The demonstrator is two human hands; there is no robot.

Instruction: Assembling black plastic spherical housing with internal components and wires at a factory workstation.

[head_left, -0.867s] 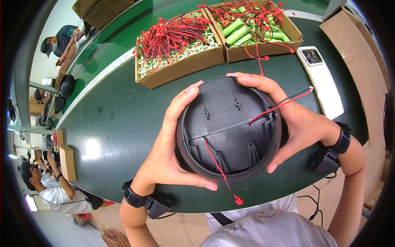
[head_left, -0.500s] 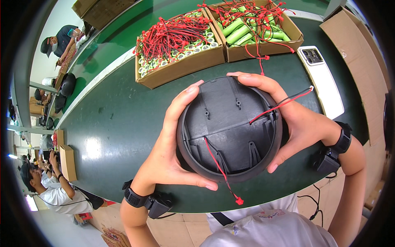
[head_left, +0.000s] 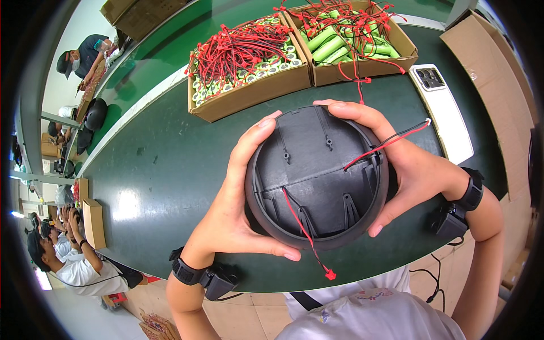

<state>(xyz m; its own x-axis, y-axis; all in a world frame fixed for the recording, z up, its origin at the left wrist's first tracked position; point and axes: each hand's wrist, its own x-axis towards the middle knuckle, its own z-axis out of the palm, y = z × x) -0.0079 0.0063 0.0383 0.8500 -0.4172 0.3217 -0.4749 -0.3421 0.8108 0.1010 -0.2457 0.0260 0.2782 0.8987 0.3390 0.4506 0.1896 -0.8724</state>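
Observation:
A round black plastic housing (head_left: 317, 187) is gripped between my two hands, its ribbed side with small posts facing up. My left hand (head_left: 241, 181) wraps its left side, fingers at the far rim and thumb along the near edge. On the opposite side my right hand (head_left: 396, 164) clasps the rim, with the thumb at the lower right. A red and black wire pair with a red connector (head_left: 330, 274) hangs from the housing toward me. Another wire pair with a white connector (head_left: 428, 122) sticks out to the right, over my right hand.
Beyond the housing stand a cardboard box of green cylindrical cells with red and black leads (head_left: 243, 62) and another box of green cells (head_left: 351, 48). A white phone (head_left: 445, 113) lies at right, near large cardboard (head_left: 490, 85). Co-workers (head_left: 73, 255) are at left.
My hands and the housing are almost still. At far left, a co-worker's raised hands have shifted slightly, and another person behind shows more clearly.

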